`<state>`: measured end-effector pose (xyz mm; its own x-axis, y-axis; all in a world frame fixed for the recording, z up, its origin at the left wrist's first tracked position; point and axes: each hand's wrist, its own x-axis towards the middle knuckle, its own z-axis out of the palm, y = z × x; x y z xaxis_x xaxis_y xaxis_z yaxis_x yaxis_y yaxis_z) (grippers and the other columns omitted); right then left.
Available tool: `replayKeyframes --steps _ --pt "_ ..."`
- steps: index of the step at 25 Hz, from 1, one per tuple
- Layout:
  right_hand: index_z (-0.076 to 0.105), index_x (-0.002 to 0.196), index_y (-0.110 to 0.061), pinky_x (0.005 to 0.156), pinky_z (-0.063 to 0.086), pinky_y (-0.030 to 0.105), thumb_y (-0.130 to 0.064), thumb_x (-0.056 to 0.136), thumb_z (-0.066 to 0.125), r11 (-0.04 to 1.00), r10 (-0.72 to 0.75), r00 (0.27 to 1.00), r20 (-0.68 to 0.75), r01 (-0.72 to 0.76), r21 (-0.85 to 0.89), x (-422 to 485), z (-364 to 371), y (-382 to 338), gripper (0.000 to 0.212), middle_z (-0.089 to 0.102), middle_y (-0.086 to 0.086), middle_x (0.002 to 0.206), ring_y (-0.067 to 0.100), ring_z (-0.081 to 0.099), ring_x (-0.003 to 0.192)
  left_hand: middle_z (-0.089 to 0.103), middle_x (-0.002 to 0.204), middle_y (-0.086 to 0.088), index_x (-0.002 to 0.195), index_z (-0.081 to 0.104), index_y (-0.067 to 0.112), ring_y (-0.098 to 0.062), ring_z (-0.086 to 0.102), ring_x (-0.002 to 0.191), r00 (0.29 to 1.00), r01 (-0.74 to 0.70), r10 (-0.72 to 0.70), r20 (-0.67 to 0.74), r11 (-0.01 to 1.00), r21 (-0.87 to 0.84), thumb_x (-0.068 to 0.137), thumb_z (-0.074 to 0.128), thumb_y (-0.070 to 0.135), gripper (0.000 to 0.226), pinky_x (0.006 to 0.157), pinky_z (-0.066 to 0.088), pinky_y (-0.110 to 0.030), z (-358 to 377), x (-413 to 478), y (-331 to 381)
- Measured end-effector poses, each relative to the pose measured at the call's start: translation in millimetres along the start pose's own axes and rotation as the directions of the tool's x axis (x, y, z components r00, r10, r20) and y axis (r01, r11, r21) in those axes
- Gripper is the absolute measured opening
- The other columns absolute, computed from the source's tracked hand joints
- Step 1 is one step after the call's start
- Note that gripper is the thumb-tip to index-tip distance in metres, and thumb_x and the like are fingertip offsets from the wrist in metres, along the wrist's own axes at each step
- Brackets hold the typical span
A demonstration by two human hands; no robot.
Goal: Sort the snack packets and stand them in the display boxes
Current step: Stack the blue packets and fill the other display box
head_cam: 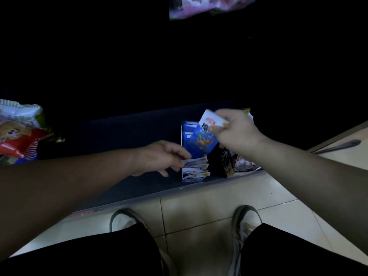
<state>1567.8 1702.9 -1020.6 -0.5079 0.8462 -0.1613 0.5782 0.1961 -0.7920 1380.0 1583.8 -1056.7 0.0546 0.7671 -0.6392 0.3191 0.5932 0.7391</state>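
I am viewing a dark shelf whose front edge is running from 8 o'clock to 3 o'clock. Open shelf surface is lying at 9 o'clock of the display box. A black box is standing just beside it at 3 o'clock, closing that side. Pale floor tiles are showing at 6 o'clock.

The right hand is reaching in from 4 o'clock, fingers curled, and is pinching one white-and-blue snack packet above the rear of the display box, tilted.

The left hand is reaching in from 8 o'clock. Its fingertips are touching the left ends of the standing white packets in the front of the box. I cannot tell whether it is gripping them.

Count: at least four white packets are standing in front, blue packets are standing behind them (number unclear), and one packet is in hand. Larger snack bags are lying well apart at 9 o'clock.
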Motion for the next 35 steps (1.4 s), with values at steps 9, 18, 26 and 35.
replayKeyframes --steps 9,18,26,35 --pt "0.062 0.090 -0.027 0.067 0.056 0.031 -0.007 0.095 0.063 0.997 0.060 0.983 0.175 -0.053 -0.048 7 38 20 0.020 0.072 0.001 0.099 0.017 0.067 0.084 0.075 0.100 -0.007 0.111 0.056 0.017 -0.021 0.075 0.091 0.986 -0.032 0.025 -0.167 0.999 -0.041 0.090 0.067 0.007 0.025 0.070 0.058 -0.034 7 7 2" --pt "0.069 0.120 -0.023 0.089 0.056 0.033 -0.006 0.095 0.057 0.984 0.152 0.933 0.326 -0.113 -0.136 3 39 40 0.032 0.071 0.002 0.108 0.019 0.066 0.101 0.069 0.091 0.004 0.098 0.063 0.024 -0.009 0.062 0.076 0.966 -0.088 0.118 -0.229 0.986 0.138 0.086 0.066 0.004 0.024 0.061 0.049 -0.016 14 26 5" --pt "0.050 0.140 -0.025 0.074 0.050 0.033 -0.030 0.101 0.059 0.931 0.110 0.956 0.272 -0.004 -0.365 34 32 37 0.041 0.062 0.003 0.103 0.020 0.060 0.086 0.073 0.103 -0.002 0.096 0.071 0.027 -0.016 0.065 0.091 0.995 0.065 -0.056 -0.088 0.993 0.103 0.080 0.062 0.000 0.033 0.058 0.047 -0.025 5 23 0" --pt "0.045 0.104 -0.032 0.071 0.051 0.040 -0.031 0.089 0.076 0.899 -0.129 0.980 0.155 0.181 -0.398 36 43 51 0.035 0.045 -0.004 0.111 0.022 0.055 0.079 0.073 0.107 -0.003 0.101 0.070 0.029 -0.019 0.067 0.098 0.996 0.074 -0.068 -0.065 0.993 0.097 0.079 0.066 -0.001 0.037 0.060 0.048 -0.027 3 24 -2"
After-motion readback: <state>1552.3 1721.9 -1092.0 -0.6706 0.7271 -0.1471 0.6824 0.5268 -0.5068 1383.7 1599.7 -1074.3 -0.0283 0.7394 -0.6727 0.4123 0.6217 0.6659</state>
